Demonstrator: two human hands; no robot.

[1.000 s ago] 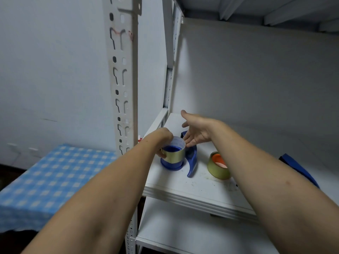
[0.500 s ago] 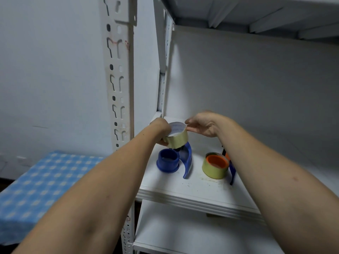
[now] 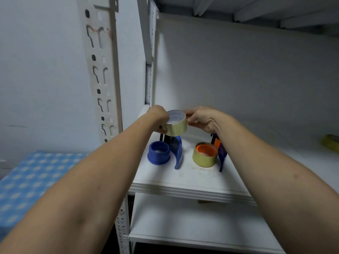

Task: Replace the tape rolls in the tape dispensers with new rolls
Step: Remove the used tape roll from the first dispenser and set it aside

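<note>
I hold a yellowish tape roll (image 3: 175,125) in the air above the shelf with both hands. My left hand (image 3: 159,116) grips its left side and my right hand (image 3: 202,119) pinches its right rim. Right below stands a blue tape dispenser (image 3: 166,153) whose blue spool is bare. To its right a second dispenser (image 3: 221,153) with an orange spool carries a yellowish roll (image 3: 204,154).
The dispensers stand on a white shelf board (image 3: 183,182) inside a white metal rack, whose slotted post (image 3: 102,74) rises at the left. Another yellowish roll (image 3: 331,143) lies at the far right. A lower shelf (image 3: 192,224) sits beneath. A blue checked cloth (image 3: 31,180) covers a surface at left.
One second ago the roll sat on the blue spool. Both hands have lifted it off, and it now hangs higher above the bare spool.
</note>
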